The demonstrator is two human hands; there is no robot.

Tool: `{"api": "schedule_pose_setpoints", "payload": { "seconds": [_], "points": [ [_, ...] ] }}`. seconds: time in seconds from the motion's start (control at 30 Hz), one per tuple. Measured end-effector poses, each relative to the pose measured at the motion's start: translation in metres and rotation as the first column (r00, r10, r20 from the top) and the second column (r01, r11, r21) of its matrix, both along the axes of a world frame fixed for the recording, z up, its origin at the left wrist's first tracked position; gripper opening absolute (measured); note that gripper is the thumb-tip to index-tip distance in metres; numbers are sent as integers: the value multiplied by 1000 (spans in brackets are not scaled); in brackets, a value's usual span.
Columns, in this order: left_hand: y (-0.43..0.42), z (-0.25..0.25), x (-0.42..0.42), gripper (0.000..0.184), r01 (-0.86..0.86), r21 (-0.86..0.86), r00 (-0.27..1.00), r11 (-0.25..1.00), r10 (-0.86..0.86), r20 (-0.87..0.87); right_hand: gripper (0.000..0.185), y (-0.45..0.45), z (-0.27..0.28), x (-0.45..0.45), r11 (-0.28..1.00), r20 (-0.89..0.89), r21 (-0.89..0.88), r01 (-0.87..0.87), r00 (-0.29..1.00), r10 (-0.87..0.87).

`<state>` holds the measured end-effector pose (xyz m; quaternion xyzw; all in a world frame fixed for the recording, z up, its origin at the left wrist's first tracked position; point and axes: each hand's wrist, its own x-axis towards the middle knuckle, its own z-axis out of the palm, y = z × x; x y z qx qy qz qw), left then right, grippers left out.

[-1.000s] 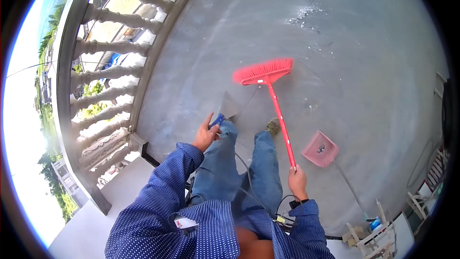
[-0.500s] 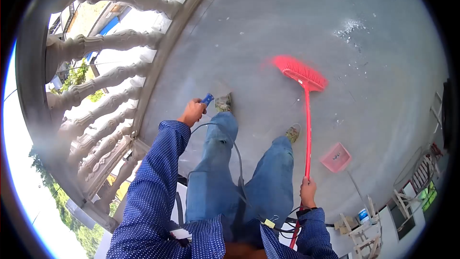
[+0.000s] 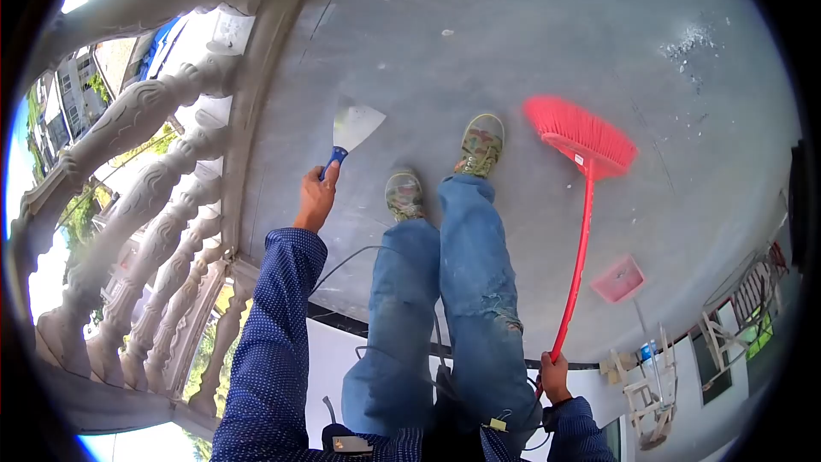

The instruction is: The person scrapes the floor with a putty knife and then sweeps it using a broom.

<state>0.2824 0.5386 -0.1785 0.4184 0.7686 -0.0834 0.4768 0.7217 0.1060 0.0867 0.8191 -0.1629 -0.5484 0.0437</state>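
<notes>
My left hand is closed round the blue handle of a putty knife, its wide metal blade pointing forward above the grey floor. In my right hand I grip the long red handle of a broom. The broom's red bristles face forward and right, blurred at the edges. A pink dustpan with a long handle rests on the floor to the right of the broom. Further off, at the upper right, lies a small pile of pale debris.
A balustrade of carved pale balusters runs along the left, with buildings and greenery beyond. Wooden stools or frames stand at the lower right by a wall. A cable hangs about my legs; pale scraps dot the floor.
I have stepped forward, my right foot now ahead. The putty knife has turned so its blade shows, and my left hand has moved left. The broom and its head have shifted right in view.
</notes>
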Motion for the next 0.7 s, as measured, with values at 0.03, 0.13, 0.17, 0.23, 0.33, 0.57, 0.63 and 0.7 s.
{"api": "schedule_pose_setpoints", "payload": {
  "seconds": [0.03,0.13,0.17,0.23,0.33,0.57,0.63,0.7],
  "points": [
    [2,-6,-1,53,5,-22,1000,1000,-6,-3,14,8,-3,-1,999,-11,-21,25,1000,-25],
    [24,-21,0,48,-54,-59,999,997,54,-7,14,9,-14,-3,993,21,-37,113,993,-112],
    [28,-21,3,48,-46,-72,999,996,45,-17,14,9,-16,-1,991,13,-52,121,993,-120],
    [47,-20,13,46,-50,-107,999,993,52,10,14,6,-23,0,994,34,-27,107,994,-106],
    [69,-23,55,47,-58,-108,997,992,62,41,13,4,-29,0,992,27,-6,125,992,-125],
    [119,-68,189,51,89,121,979,989,-109,172,14,14,-17,3,999,24,0,35,999,-35],
    [113,-52,185,50,8,23,987,1000,-12,160,14,24,-12,3,999,24,-3,48,999,-48],
    [99,-21,162,50,-75,-96,992,993,84,92,14,22,-15,3,999,2,2,42,999,-42]
  ]
}}
